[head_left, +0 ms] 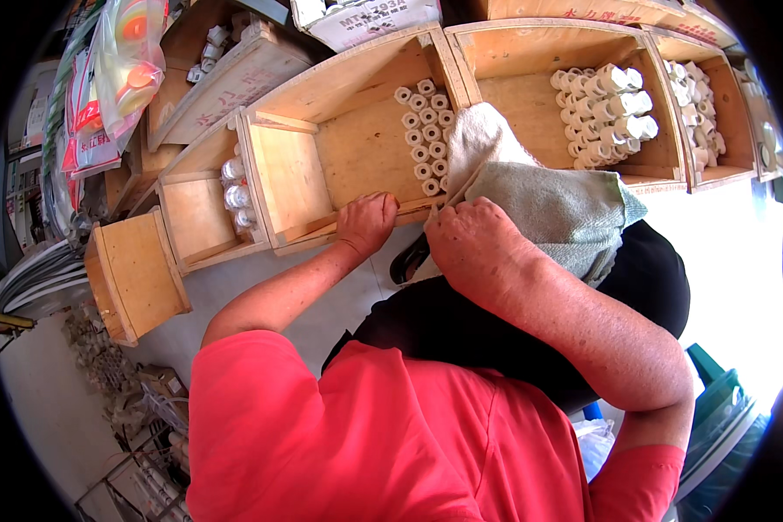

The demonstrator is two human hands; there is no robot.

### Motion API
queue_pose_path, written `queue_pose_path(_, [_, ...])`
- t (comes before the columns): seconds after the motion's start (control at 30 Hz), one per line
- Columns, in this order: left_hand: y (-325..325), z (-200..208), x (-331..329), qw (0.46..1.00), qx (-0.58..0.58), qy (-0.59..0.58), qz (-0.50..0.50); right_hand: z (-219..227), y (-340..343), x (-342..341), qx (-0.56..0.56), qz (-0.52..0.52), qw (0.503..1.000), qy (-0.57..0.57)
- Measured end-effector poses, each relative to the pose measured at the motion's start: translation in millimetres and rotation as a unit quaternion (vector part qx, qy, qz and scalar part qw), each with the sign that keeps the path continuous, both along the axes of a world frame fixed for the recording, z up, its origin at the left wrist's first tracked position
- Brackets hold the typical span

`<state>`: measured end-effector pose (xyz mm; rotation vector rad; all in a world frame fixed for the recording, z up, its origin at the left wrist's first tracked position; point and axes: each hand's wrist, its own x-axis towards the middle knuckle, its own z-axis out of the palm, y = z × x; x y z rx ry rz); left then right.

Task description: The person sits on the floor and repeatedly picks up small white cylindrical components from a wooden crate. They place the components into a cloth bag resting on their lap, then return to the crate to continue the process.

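Note:
My left hand (pixel 368 224) is closed at the front edge of a wooden box (pixel 296 174), its fingers curled over the rim. Inside that box, rows of white plastic pipe fittings (pixel 428 130) stand along the right side. My right hand (pixel 478 244) is closed beside the box's front right corner, at the pale edge of a grey-green cloth (pixel 539 200), and seems to pinch it. The cloth drapes over the box edges and my leg. A black curved handle (pixel 409 259) shows below my right fingers; the rest of it is hidden.
To the right, another wooden box (pixel 505 96) holds a pile of white fittings (pixel 605 113). Smaller boxes flank both sides, some with fittings. Plastic-bagged goods (pixel 130 70) hang at the upper left. A white carton (pixel 365 22) stands behind. A green bin (pixel 713 400) is at the lower right.

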<state>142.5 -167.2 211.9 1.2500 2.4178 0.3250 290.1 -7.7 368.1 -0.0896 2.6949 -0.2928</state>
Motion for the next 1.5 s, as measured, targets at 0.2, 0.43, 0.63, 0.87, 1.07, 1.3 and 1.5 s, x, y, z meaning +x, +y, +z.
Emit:
queue_pose_path(0.2, [-1,0,0,1.000,0.004,0.002,-0.001,0,0,1,0.002,0.003,1.000,0.007])
queue_pose_path(0.43, [1,2,1,1.000,0.007,-0.006,0.005,1,1,2,0.000,0.006,1.000,0.005])
queue_pose_path(0.63, [0,1,0,1.000,0.000,-0.012,0.009,2,1,-1,-0.001,0.003,1.000,-0.007])
queue_pose_path(0.87, [1,-1,0,1.000,0.012,-0.023,0.004,-1,-1,1,0.016,0.003,1.000,0.013])
queue_pose_path(1.07, [3,0,-6,0.994,-0.015,-0.106,0.010,1,1,3,0.014,-0.003,1.000,0.008])
queue_pose_path(1.3, [51,-14,-24,0.946,0.134,-0.286,0.073,5,4,11,0.031,-0.008,0.999,0.034])
queue_pose_path(1.5, [188,38,-2,0.922,0.325,-0.202,-0.056,17,4,13,0.036,-0.006,0.999,0.031])
